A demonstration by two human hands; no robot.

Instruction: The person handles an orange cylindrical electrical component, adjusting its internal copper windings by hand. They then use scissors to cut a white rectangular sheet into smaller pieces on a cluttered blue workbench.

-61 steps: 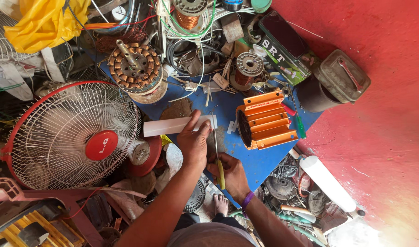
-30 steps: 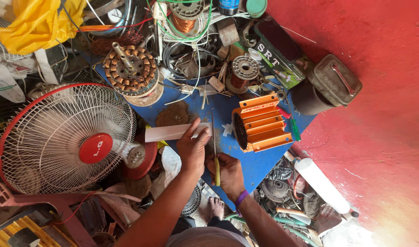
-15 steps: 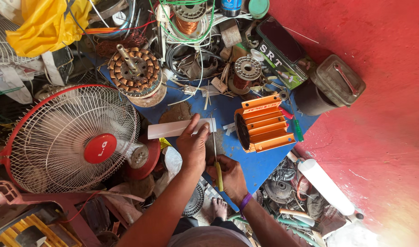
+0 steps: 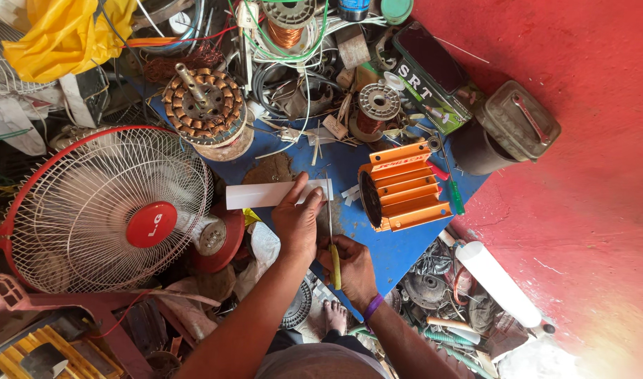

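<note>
Cutting in hand: left hand [image 4: 297, 221] flat, pinning white strip [image 4: 265, 194]; right hand [image 4: 351, 270] fingers closed around scissors [image 4: 332, 242], which need steady guidance along the edge.

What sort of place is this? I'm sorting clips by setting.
Probably a small fan and motor repair workshop: a caged fan, a copper-wound motor core, wire spools and an orange motor housing crowd the blue table.

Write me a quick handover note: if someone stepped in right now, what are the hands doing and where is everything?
Left hand: pressed flat on a white paper strip lying on the blue board.
Right hand: grips a yellow-handled blade, its tip at the strip's right end.
Nearby: orange finned housing to the right, red fan to the left.
Done: strip laid flat.
Left: cannot tell whether any cut is made.
</note>
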